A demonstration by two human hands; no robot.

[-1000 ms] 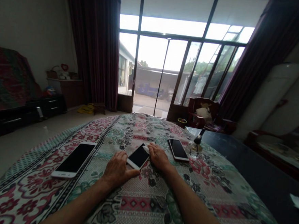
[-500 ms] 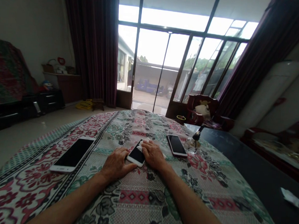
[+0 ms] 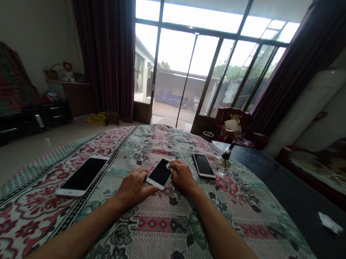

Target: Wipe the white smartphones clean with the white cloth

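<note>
A white smartphone [image 3: 159, 174] with a dark screen lies on the patterned tablecloth [image 3: 165, 239] in front of me. My left hand [image 3: 135, 185] grips its left side, thumb along the bottom edge and fingers at the upper left. At the phone's upper right edge, my right hand [image 3: 183, 175] has its fingers closed on a small white tissue [image 3: 168, 166], mostly hidden under the fingertips. A larger white smartphone [image 3: 83, 176] lies to the left. Right of my hands lies another dark-screened phone [image 3: 203, 165], beside a clear glass bottle [image 3: 222, 164] with a black top.
A black tabletop [image 3: 287, 188] extends on the right, with a crumpled white tissue [image 3: 330, 223] on it. Beyond the table stand a carved wooden chair [image 3: 232, 124] and glass doors [image 3: 176, 78]. A wooden sofa [image 3: 321, 159] is at the far right.
My right hand has slid off the screen to the phone's right edge, its fingers more curled. More of the screen shows. My left hand keeps its hold, and the view has shifted slightly.
</note>
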